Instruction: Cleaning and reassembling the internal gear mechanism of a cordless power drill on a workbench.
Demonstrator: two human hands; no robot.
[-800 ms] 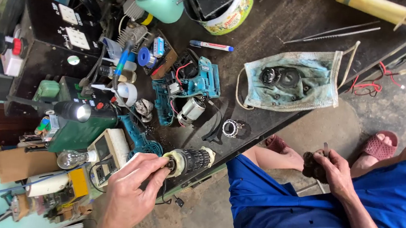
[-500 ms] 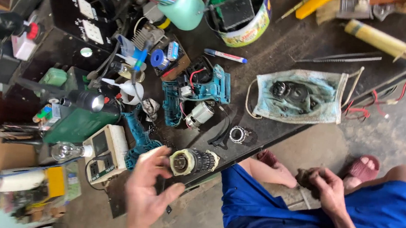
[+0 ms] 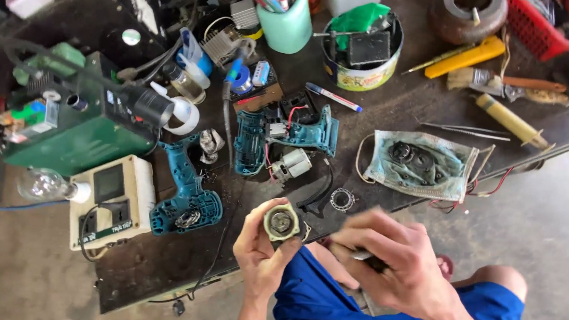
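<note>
Head view, looking down over the bench edge. Left hand [image 3: 264, 251] is closed round a small cylindrical motor part [image 3: 282, 222], fingers wrapped on its side wall, thumb on the near side, round end face turned up toward the camera. The part sits at the fingertips, above the palm, just off the near edge of the workbench [image 3: 151, 275]. Right hand [image 3: 396, 259] is curled shut, just right of the left fingertips and close to the part; it is motion-blurred, and a dark slim thing [image 3: 366, 258] shows under its fingers, but what it is cannot be told. Judged: the part looks metal, so dense for its size, rigid, likely greasy and a bit slippery; the end face with its centre hub looks like the delicate area, so the side wall is the sound place to grip, as the left fingers do now. Beyond the left fingertips on the bench lie a teal drill housing half [image 3: 189, 193] and, further out, the other open half [image 3: 286, 136] with wires and a small motor showing. Beyond the right knuckles sits a loose bearing ring [image 3: 341, 199]; further right, a soiled face mask [image 3: 421, 165] holding dark round parts. Blue shorts [image 3: 346, 316] below both hands.
</note>
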